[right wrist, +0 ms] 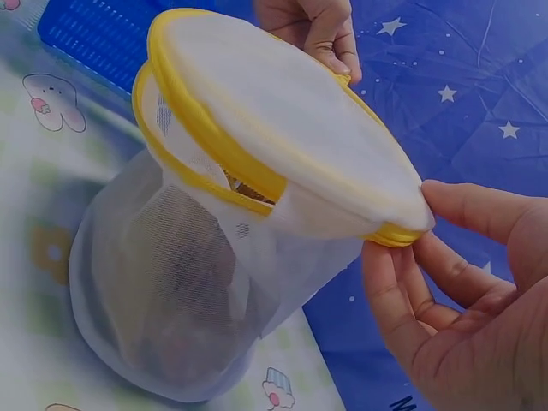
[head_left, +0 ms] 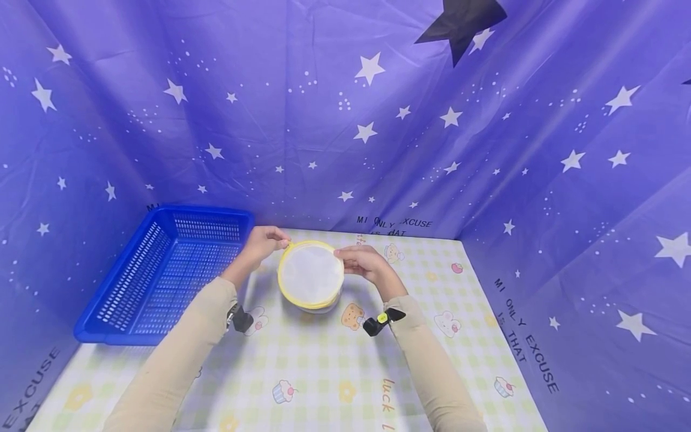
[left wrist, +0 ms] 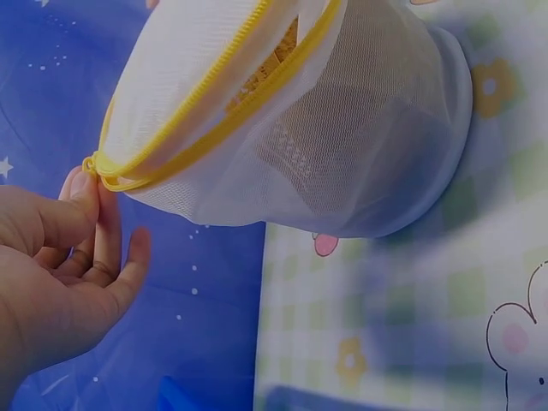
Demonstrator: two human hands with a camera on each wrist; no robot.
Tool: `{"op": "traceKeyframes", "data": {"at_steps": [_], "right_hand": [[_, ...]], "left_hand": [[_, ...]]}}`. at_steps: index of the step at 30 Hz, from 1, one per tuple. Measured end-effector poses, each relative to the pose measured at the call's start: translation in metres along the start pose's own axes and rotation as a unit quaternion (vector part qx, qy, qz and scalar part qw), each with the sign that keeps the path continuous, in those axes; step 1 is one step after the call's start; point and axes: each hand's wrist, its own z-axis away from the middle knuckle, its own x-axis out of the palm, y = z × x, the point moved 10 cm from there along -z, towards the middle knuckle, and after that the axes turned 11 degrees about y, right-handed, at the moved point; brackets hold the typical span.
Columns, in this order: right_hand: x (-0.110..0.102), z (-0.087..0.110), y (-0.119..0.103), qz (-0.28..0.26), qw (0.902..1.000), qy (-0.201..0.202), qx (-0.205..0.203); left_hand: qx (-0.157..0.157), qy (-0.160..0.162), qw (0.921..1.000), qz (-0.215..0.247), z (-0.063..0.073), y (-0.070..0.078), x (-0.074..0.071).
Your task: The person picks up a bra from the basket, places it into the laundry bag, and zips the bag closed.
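A round white mesh laundry bag (head_left: 311, 276) with a yellow zipper round its lid stands on the table in front of me. At the bag's far left edge, my left hand (head_left: 266, 242) pinches the zipper pull (left wrist: 94, 164) between thumb and fingers. Opposite it, my right hand (head_left: 364, 263) grips the yellow rim (right wrist: 398, 235), thumb on top and fingers beneath. The zipper is partly undone, leaving a gap between lid and side. Through that gap shows something lacy and yellow-brown (left wrist: 267, 68). Darker cloth (right wrist: 184, 270) shows through the mesh wall.
A blue plastic basket (head_left: 116, 282) with slotted walls stands left of the bag, close to my left forearm. The table (head_left: 313, 360) has a checked cloth with cartoon prints. Purple starry curtains (head_left: 302, 120) enclose the back and sides.
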Motion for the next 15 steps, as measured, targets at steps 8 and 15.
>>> {"op": "traceKeyframes", "data": {"at_steps": [8, 15], "right_hand": [[0.004, -0.003, -0.01, 0.034, 0.999, 0.0, -0.027], [0.01, -0.005, -0.015, 0.066, 0.9967, 0.003, -0.046]], "left_hand": [[0.003, -0.007, 0.9999, -0.009, 0.001, 0.0, 0.006], [0.001, -0.018, 0.9998, -0.011, 0.002, 0.002, 0.015]]}}
